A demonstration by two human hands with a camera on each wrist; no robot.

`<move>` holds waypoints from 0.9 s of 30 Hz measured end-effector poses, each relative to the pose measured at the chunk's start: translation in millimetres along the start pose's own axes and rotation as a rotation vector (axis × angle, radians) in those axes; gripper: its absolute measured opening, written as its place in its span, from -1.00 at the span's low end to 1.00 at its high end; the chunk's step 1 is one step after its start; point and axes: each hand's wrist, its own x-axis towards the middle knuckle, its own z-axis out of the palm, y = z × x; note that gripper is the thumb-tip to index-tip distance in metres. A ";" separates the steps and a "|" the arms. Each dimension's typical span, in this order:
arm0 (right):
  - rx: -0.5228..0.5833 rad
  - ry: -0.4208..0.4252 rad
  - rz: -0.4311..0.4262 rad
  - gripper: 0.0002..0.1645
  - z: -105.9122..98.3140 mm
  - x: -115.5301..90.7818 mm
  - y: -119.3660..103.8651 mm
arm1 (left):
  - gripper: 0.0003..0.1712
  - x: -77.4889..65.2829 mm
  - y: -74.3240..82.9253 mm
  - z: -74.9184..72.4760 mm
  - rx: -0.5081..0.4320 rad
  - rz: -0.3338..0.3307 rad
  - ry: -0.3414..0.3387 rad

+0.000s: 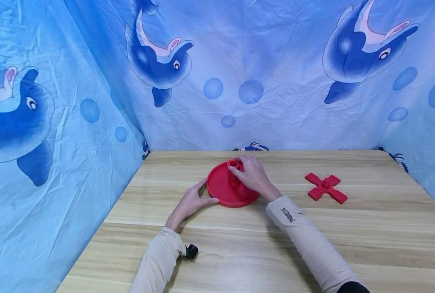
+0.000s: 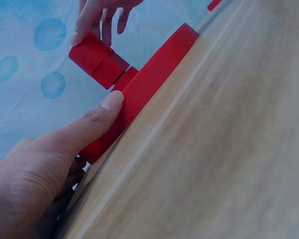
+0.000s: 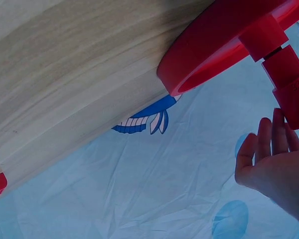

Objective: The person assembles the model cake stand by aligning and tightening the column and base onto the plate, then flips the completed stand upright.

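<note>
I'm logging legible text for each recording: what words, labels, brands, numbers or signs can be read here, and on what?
No text can be read with certainty.
Red cylinder: a small marking on its side, too small and blurred to read.
Right sleeve: a dark print near the cuff, too blurred to read.

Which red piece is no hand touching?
The cross-shaped piece, lying apart on the table; the left hand holds the round tray, the right hand the tube.
</note>
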 end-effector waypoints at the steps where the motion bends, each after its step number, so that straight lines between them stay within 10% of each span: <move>1: -0.001 0.002 0.005 -0.36 0.1 0.1 -0.1 | 0.18 -0.1 0.0 0.1 -0.001 -0.001 0.000; 27: 0.053 -0.001 -0.018 -0.40 1.3 0.2 -0.7 | 0.17 1.1 -2.4 0.5 0.019 0.011 0.004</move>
